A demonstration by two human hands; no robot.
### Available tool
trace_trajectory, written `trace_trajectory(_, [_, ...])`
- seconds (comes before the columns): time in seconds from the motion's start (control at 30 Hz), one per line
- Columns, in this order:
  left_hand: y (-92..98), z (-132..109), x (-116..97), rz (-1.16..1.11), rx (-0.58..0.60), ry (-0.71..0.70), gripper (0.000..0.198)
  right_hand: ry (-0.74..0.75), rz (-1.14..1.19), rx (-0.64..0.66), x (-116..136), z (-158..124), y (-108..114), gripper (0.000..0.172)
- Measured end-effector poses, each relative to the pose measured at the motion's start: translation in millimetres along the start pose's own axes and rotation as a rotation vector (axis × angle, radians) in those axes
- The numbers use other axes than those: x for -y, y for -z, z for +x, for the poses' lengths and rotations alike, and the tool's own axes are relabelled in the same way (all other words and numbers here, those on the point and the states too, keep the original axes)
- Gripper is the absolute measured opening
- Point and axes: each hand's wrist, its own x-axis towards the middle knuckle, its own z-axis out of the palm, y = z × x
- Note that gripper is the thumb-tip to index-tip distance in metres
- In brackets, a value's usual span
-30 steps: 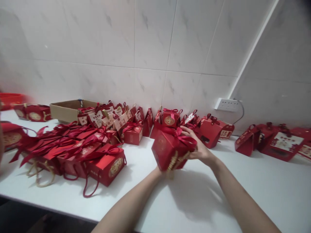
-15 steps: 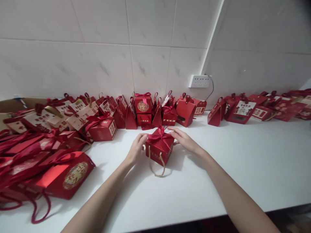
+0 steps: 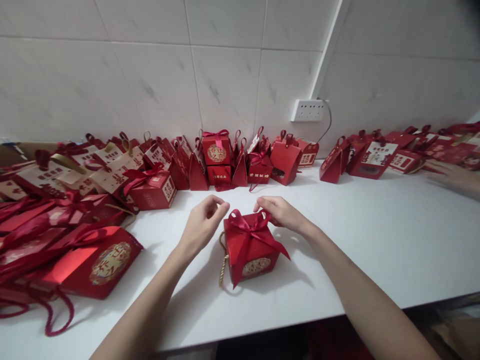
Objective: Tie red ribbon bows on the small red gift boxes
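Note:
A red gift box (image 3: 240, 239) with a satin ribbon bow (image 3: 252, 230) on top stands on the white table before me. On its front is a gold printed emblem, and a twisted gold cord handle (image 3: 224, 265) hangs at its left side. My left hand (image 3: 202, 222) hovers by the box's back left corner, off the box, fingers loosely bent with a small gap to the thumb; nothing shows in it. At the back right corner my right hand (image 3: 279, 212) has its bent fingers close behind the bow's right loop. Whether they touch the loop I cannot tell.
Several red gift boxes (image 3: 152, 192) crowd the white table (image 3: 375, 240) on the left and along the tiled wall. Another cluster (image 3: 375, 157) stands back right, where another person's hand (image 3: 446, 172) reaches in. A power socket (image 3: 308, 110) is on the wall.
The box has turned so its emblem faces forward and the cord handle lies at the left; it sits nearer. My left hand has come off it. Another person's hand has appeared at right.

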Motion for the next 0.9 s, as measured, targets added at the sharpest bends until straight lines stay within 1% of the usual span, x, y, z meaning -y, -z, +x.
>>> trace_trajectory(0.1, [-0.1,-6,-7,-0.014,0.190,0.021,0.032,-0.041,0.067,0.102,7,-5,2,0.049])
trace_trajectory(0.17, [-2.4,-8,-6,-0.078,0.242,0.028,0.031,-0.056,0.118,0.157,12,-8,3,0.042])
trace_trajectory(0.23, [-4.5,-7,-4,-0.181,0.226,0.029,0.027,-0.052,0.167,0.152,15,-9,3,0.039])
trace_trajectory(0.33, [-5.0,-3,0,-0.310,0.168,-0.001,0.022,-0.018,0.239,0.051,16,-8,1,0.041])
trace_trajectory(0.4, [-3.6,-1,2,-0.342,0.118,-0.020,0.019,0.012,0.261,0.002,15,-7,0,0.040])
trace_trajectory(0.47, [-1.5,1,2,-0.356,0.081,-0.007,0.016,0.025,0.250,0.005,13,-7,1,0.039])
trace_trajectory(0.53, [0.4,1,2,-0.389,0.098,0.028,0.014,0.006,0.213,0.051,12,-7,2,0.038])
trace_trajectory(0.6, [0.9,1,0,-0.412,0.136,0.058,0.017,-0.016,0.176,0.086,12,-7,3,0.036])
trace_trajectory(0.67, [-0.5,1,-1,-0.376,0.147,0.087,0.026,-0.029,0.159,0.086,12,-7,4,0.033])
trace_trajectory(0.77, [-5.1,0,0,-0.282,0.128,0.154,0.036,-0.064,0.161,0.040,13,-7,4,0.033])
trace_trajectory(0.83, [-8.0,0,3,-0.262,0.127,0.194,0.038,-0.099,0.135,-0.005,13,-6,5,0.032])
trace_trajectory(0.9, [-9.6,0,5,-0.264,0.142,0.197,0.039,-0.125,0.084,-0.036,12,-6,5,0.032])
